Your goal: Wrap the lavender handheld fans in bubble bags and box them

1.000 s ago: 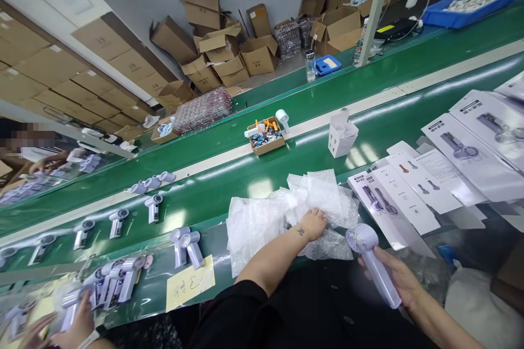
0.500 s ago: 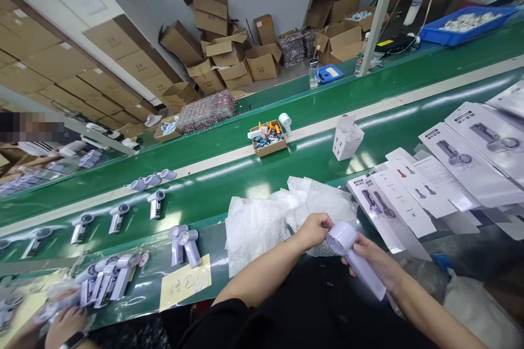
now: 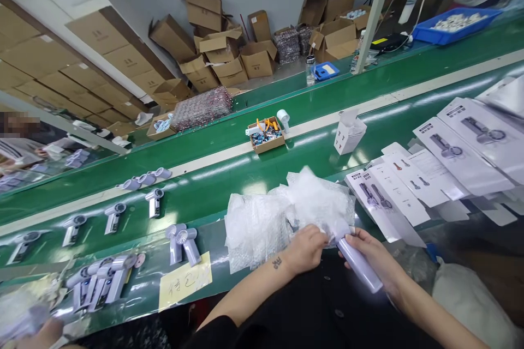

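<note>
A pale lilac handheld fan (image 3: 360,266) is gripped by its handle in my right hand (image 3: 374,253), its lower end pointing down and right. Clear bubble wrap covers the fan's round head, which shows only faintly through it. At the left of that head, my left hand (image 3: 306,250) has its fingers closed on the edge of the bubble-wrap bag (image 3: 321,202). More flat bubble-wrap bags (image 3: 254,232) lie in a pile on the bench, just beyond my left forearm.
Printed cartons (image 3: 385,202) lie fanned out at right. Several lilac fans (image 3: 102,281) and a yellow note (image 3: 185,282) are at left. A white box (image 3: 350,133) and a carton of small parts (image 3: 267,139) stand on the green belt. A co-worker's hand (image 3: 47,332) is at lower left.
My left hand went from the bag pile to the fan's head and now grips a bag there. The fan moved left in my right hand, and its head is now covered by bubble wrap.
</note>
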Demonstrator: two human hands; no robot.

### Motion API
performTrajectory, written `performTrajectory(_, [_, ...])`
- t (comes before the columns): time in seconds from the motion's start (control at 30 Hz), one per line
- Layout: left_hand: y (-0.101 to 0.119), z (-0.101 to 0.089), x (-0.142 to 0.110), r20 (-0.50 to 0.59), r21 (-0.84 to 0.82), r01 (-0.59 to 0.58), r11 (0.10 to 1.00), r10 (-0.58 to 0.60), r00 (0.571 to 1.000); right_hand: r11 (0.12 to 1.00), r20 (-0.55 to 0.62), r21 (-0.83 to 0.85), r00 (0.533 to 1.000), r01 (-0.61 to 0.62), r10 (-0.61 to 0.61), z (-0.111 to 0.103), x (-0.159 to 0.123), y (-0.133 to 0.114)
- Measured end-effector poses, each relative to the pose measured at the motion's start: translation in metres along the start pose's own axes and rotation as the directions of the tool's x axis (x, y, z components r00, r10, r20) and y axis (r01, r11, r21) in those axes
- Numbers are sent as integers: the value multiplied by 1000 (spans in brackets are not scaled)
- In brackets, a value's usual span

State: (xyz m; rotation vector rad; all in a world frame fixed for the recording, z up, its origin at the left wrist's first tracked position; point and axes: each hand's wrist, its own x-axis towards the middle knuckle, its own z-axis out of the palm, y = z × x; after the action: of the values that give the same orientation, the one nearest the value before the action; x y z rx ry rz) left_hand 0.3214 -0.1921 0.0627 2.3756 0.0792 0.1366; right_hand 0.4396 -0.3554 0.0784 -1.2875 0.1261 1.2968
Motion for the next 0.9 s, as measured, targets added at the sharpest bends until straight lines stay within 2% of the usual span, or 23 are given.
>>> performTrajectory(0.1, [1,0,5,31,-104,216,971,-214,976,999,-44,53,999,14,-11,-1,-3,0])
performTrajectory(0.13, [2,0,9,24,-130,239,962,-238,971,998,-45,69,999,7,-4,-4,-3,0])
performTrajectory(0.2, [7,-1,15,9,-102,160,982,-160,987,995,-18,99,1000,-6,8,-11,-4,-1])
performTrajectory(0.27, [10,0,16,30,12,3,1000,-3,1000,994,21,108,1000,-3,1,-16,-3,1])
performTrajectory(0.33, [10,4,12,83,125,-125,984,115,990,992,22,124,1000,12,-15,-17,-1,7])
performTrajectory(0.4, [5,8,10,87,197,-184,963,169,982,985,-17,172,999,31,-28,-12,3,15])
performTrajectory(0.47, [-2,13,13,-1,262,-143,954,148,989,967,-67,248,996,65,-50,-4,7,23])
performTrajectory(0.53, [-10,18,20,-104,302,-38,953,72,992,944,-121,308,989,115,-82,3,10,27])
performTrajectory(0.6, [-15,23,28,-133,281,58,958,-21,991,924,-169,347,980,162,-109,6,13,31])
performTrajectory(0.7, [-17,30,33,-57,161,178,971,-171,984,904,-205,371,969,210,-141,4,15,36])
performTrajectory(0.77, [-16,32,31,43,62,248,967,-251,967,900,-211,376,966,221,-149,-1,15,42])
performTrajectory(0.83, [-12,30,29,175,-41,285,958,-274,946,901,-210,378,968,211,-139,-5,15,47])
performTrajectory(0.9, [-7,26,30,288,-121,292,949,-248,925,904,-213,379,969,199,-124,-9,13,51])
